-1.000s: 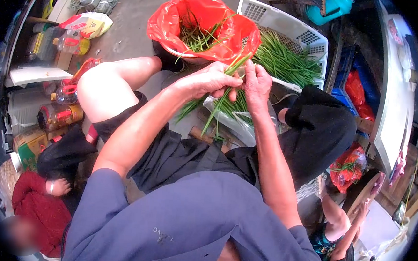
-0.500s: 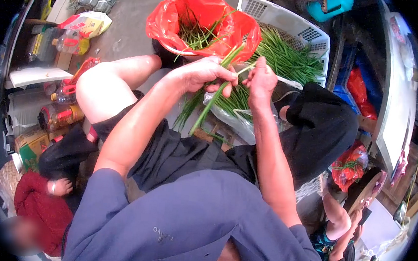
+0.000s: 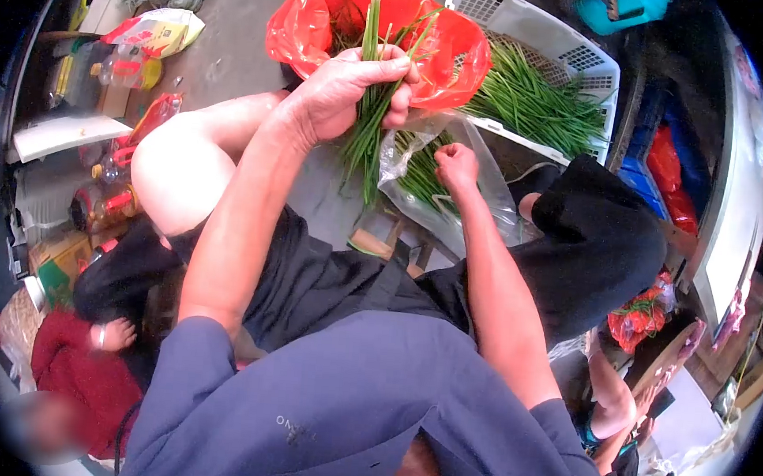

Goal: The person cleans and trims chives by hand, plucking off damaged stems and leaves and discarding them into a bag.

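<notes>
My left hand (image 3: 347, 94) is closed around a small bunch of green chives (image 3: 372, 118), whose pale ends point up and whose leaves hang down. It is in front of the red plastic bag (image 3: 294, 33), which lines a round container and has green bits inside. My right hand (image 3: 457, 166) is curled closed over a clear plastic bag (image 3: 496, 180) with more chives (image 3: 419, 174) in it. Whatever its fingers pinch is hidden. Behind, a white perforated crate (image 3: 482, 6) contains a big heap of long chives (image 3: 537, 99).
One person in a red sleeve (image 3: 81, 358) sits at lower left, another person's leg (image 3: 608, 395) shows at lower right. Bottles (image 3: 117, 166) stand along the left. A white-topped table (image 3: 738, 201) and blue crate (image 3: 642, 181) are on the right.
My left hand has risen toward the red bag with the chives now more upright. My right hand has moved away from that bunch, down to the clear bag.
</notes>
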